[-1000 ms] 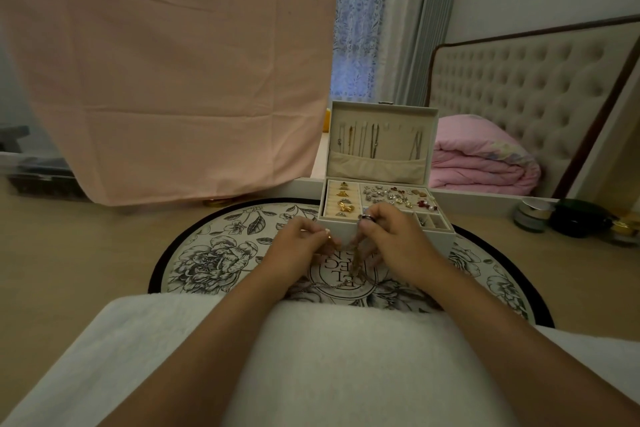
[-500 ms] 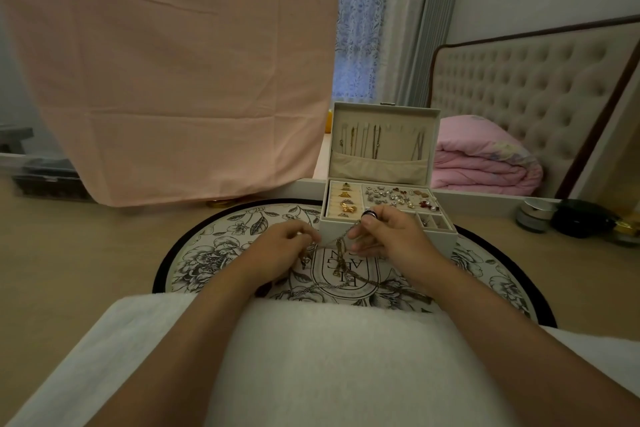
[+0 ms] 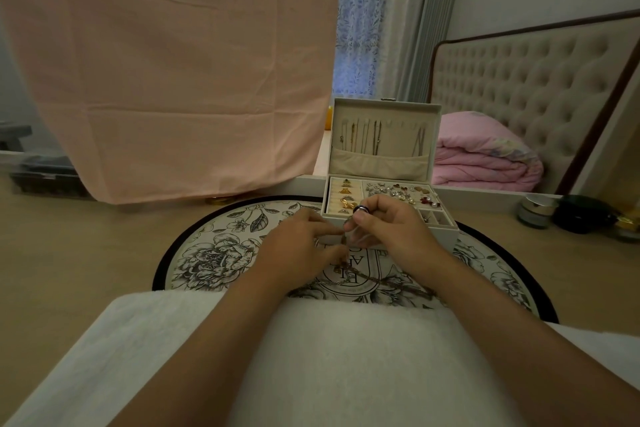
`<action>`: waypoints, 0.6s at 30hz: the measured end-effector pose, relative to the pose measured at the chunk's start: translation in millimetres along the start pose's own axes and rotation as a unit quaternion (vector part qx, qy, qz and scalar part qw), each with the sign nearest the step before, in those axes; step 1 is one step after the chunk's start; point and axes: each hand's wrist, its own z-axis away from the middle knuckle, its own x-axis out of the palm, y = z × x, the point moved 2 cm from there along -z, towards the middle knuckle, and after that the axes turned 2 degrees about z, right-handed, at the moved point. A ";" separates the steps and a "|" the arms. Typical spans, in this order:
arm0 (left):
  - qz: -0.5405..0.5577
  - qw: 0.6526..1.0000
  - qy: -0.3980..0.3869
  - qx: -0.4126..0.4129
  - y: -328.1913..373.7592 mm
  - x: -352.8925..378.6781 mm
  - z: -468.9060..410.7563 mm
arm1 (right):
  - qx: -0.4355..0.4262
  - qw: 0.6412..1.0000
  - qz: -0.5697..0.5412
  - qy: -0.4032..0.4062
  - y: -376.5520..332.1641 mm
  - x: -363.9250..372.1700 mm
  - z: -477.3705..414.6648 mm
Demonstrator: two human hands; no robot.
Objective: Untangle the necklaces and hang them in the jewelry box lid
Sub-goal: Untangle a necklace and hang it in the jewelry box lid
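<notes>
Both the left hand (image 3: 300, 246) and the ringed right hand (image 3: 391, 232) pinch a thin tangled metal chain necklace (image 3: 349, 279) with curled fingertips before the open cream jewelry box (image 3: 381, 180).

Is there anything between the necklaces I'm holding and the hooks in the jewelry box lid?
Nothing visible blocks the way. The left hand and right hand pinch the tangled necklaces just in front of the jewelry box. Its lid stands open behind the earrings, with a bare stretch between the hanging chains.
</notes>
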 end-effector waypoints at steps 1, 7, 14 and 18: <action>0.024 0.999 0.020 0.017 1.8 2.4 -1.0 | -0.003 1.000 -0.001 -0.002 -1.2 0.4 0.3; 0.290 0.956 -0.046 -0.027 3.3 3.1 1.4 | -0.002 0.998 0.002 0.063 -2.0 -5.1 -0.1; 0.442 0.877 -0.160 -0.098 -1.2 4.7 5.5 | 0.059 0.983 0.175 0.005 13.1 -5.8 2.4; 0.493 0.850 -0.139 -0.128 -1.4 3.7 4.4 | 0.028 0.985 0.166 0.026 6.3 -5.3 3.4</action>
